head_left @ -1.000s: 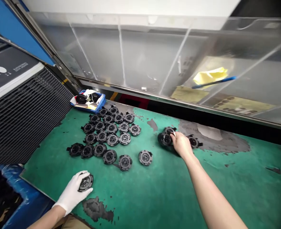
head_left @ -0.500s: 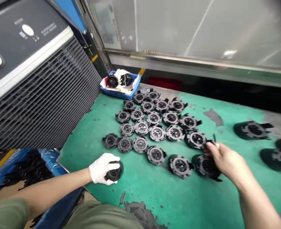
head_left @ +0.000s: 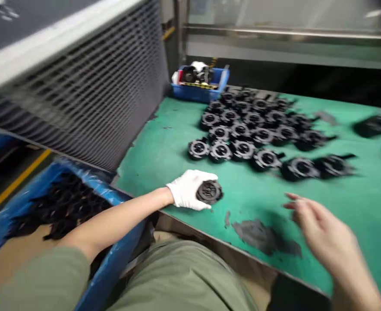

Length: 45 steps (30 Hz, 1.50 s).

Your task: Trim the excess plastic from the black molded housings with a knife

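My left hand [head_left: 187,190], in a white glove, is wrapped round a round black plastic part [head_left: 209,192] with a spoked, ring-patterned top, at the near side of the green table. Bare and slightly blurred, my right hand [head_left: 319,224] hovers over the table at the right, its fingers loosely bent with nothing visible in them. Beyond both hands stand several rows of similar black round parts [head_left: 221,150] with notched grey rims. The one nearest my right hand is a black part [head_left: 334,165] at the right end of the front row.
A blue bin [head_left: 193,93] with black parts and white material stands at the table's far left. Down on the left, a blue-lined box [head_left: 112,196] holds many black pieces. A slatted grey machine [head_left: 112,86] borders the green table [head_left: 151,160], whose surface has worn patches.
My right hand has drawn back toward me from the parts at the right end of the rows. My left hand still grips its black part. The view has swung left and down.
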Each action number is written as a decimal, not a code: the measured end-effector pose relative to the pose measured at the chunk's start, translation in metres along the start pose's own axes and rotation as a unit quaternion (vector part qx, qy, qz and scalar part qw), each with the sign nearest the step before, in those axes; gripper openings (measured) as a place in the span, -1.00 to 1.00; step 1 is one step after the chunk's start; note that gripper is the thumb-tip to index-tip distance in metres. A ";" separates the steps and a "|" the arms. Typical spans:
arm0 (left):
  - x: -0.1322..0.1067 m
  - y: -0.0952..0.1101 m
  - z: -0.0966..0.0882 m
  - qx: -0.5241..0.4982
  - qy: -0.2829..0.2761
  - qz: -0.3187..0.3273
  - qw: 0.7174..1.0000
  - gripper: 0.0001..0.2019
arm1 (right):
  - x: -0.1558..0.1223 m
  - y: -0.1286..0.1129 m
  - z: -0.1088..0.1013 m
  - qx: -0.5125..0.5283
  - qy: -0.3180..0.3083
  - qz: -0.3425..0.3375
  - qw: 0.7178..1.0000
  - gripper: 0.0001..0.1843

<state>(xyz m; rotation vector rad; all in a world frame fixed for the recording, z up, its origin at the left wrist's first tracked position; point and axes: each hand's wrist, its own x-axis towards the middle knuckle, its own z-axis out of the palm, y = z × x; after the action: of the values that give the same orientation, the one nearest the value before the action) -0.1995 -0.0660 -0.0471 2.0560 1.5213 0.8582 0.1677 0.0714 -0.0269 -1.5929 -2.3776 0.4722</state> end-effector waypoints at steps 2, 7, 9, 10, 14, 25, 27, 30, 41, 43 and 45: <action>-0.014 -0.004 0.001 -0.007 -0.025 -0.009 1.000 0.11 | -0.055 -0.019 0.000 0.079 -0.040 0.014 0.996 -0.49; -0.017 -0.007 -0.006 -0.009 -0.097 -0.016 0.995 0.39 | -0.114 -0.080 0.030 0.185 -0.014 -0.019 0.982 -0.56; -0.006 -0.003 -0.007 -0.029 -0.102 -0.005 0.994 0.33 | -0.120 -0.092 0.034 0.195 0.006 -0.023 0.981 -0.61; 0.002 -0.001 -0.006 -0.047 -0.108 0.007 0.993 0.26 | -0.121 -0.095 0.033 0.196 0.013 -0.027 0.980 -0.63; 0.036 0.001 0.007 -0.129 -0.169 0.077 0.974 0.16 | -0.116 -0.090 0.028 0.186 0.033 -0.050 0.981 -0.68; 0.067 -0.011 0.001 -0.097 -0.188 0.157 0.965 -0.10 | -0.103 -0.062 0.019 0.108 0.037 -0.082 0.990 -0.67; 0.068 -0.006 -0.005 -0.100 -0.182 0.176 0.962 -0.23 | -0.102 -0.062 0.018 0.104 0.024 -0.090 0.990 -0.68; 0.068 0.000 -0.010 -0.119 -0.182 0.199 0.956 -0.47 | -0.099 -0.064 0.016 0.099 0.000 -0.110 0.989 -0.71; 0.060 -0.022 -0.006 -0.128 -0.038 0.143 0.981 -0.74 | -0.089 -0.069 0.011 0.109 0.011 -0.164 0.980 -0.75; 0.061 -0.023 -0.007 -0.136 -0.044 0.152 0.978 -0.75 | -0.089 -0.069 0.010 0.104 0.014 -0.167 0.980 -0.76; 0.061 -0.023 -0.008 -0.158 -0.054 0.151 0.974 -0.77 | -0.089 -0.068 0.010 0.102 0.018 -0.170 0.980 -0.77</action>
<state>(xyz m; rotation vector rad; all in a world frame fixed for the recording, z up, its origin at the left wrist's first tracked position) -0.2087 -0.0012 -0.0435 2.0816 0.9556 1.0072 0.1398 -0.0367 -0.0110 -1.0728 -2.4165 0.5847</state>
